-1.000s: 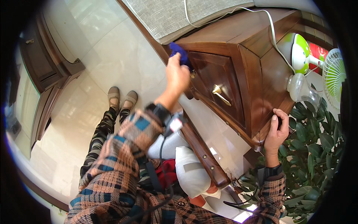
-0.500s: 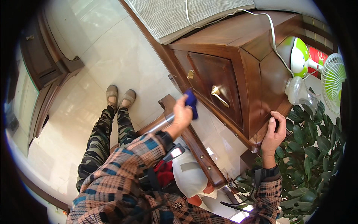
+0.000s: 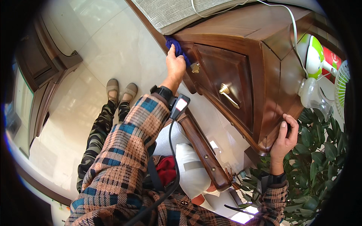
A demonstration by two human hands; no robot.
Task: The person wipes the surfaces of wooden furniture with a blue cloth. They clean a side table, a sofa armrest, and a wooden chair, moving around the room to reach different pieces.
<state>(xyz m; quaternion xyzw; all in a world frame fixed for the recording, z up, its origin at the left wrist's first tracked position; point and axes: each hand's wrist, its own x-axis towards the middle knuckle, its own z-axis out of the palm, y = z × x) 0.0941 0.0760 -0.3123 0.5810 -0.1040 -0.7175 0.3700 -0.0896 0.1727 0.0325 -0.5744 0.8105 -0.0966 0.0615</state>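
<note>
My left hand [image 3: 175,67] is closed on a dark blue cloth [image 3: 172,40]. It presses the cloth to the front of a brown wooden cabinet [image 3: 260,30], near the corner beneath the grey cushion and beside a small brass handle [image 3: 195,67]. A second brass handle [image 3: 229,96] is on the door panel to its right. Bent fingers of my right hand [image 3: 283,141] rest against the cabinet's side at its lower right edge, slightly apart and holding no loose thing.
A white and green fan [image 3: 316,56] and a clear glass vase [image 3: 315,96] stand by the cabinet's right side. A white cord [image 3: 292,22] runs across the cabinet top. Leafy plants [image 3: 313,158] crowd my right arm. A wooden armrest [image 3: 203,150] lies between my arms.
My left hand has moved up and away with the blue cloth, from beside the lower edge to the cabinet's front corner. My right hand stays at the cabinet edge. The view has shifted slightly.
</note>
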